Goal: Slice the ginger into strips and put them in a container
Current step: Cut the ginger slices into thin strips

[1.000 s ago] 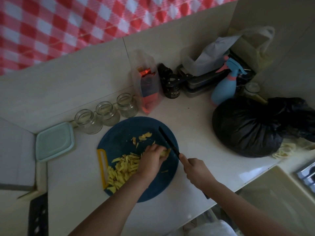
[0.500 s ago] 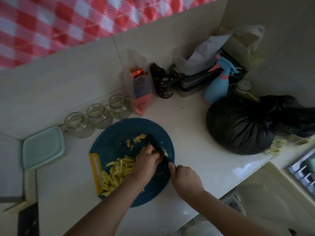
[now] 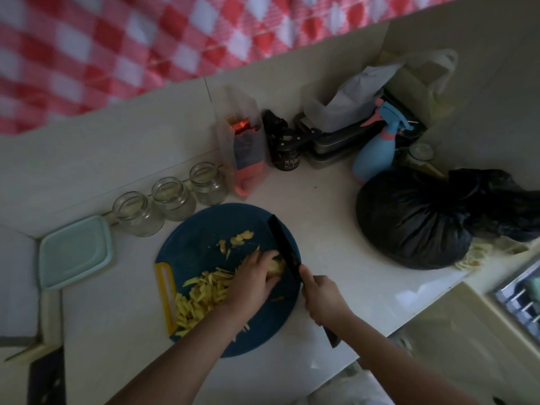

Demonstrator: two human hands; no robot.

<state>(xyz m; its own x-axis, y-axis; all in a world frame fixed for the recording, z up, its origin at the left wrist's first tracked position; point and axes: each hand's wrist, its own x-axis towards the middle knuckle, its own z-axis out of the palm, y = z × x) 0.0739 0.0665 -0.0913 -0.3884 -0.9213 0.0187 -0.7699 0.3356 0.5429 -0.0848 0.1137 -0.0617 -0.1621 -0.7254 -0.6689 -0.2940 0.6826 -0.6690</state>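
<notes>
The worktop (image 3: 330, 211) holds three glass jars (image 3: 172, 198), one blue board (image 3: 201, 229), one knife (image 3: 281, 244), one teal container (image 3: 74, 251), one spray bottle (image 3: 372, 159), one black bag (image 3: 415, 220).

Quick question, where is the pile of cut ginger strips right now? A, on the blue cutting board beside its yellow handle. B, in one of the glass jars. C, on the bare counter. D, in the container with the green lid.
A: the ginger strips lie heaped on the blue cutting board, next to its yellow handle, beside the left hand that holds the ginger piece.
</notes>
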